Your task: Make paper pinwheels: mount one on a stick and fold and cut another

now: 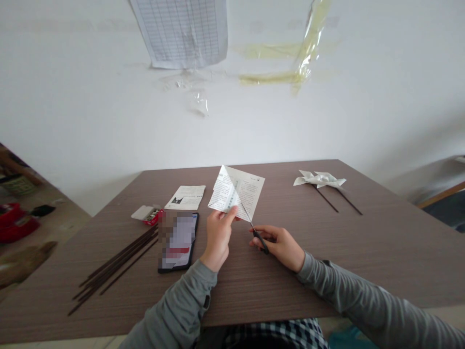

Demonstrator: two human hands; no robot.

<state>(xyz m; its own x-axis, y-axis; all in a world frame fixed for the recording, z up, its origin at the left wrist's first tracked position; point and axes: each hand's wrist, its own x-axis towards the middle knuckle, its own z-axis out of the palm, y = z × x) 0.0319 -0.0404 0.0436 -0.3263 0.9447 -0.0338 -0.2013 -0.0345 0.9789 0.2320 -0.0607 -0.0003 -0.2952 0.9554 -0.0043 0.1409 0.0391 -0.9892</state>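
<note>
A square sheet of printed newspaper [240, 189] with diagonal crease lines is held up over the table. My left hand [219, 232] pinches its lower edge, thumb on the near face. My right hand [281, 245] grips a pair of black-handled scissors [260, 241], fingers closed round the handles. The scissor blades meet the sheet's lower right corner and lie along the diagonal crease. How far any cut runs in cannot be made out.
On the brown table [327, 271], left, are a phone [179, 242], several dark sticks [116, 261], a small red-and-white box [150, 214] of metal bits and folded newsprint [185, 197]. Two paper pinwheels [319, 179] on sticks lie right. A white wall [109, 106] stands behind.
</note>
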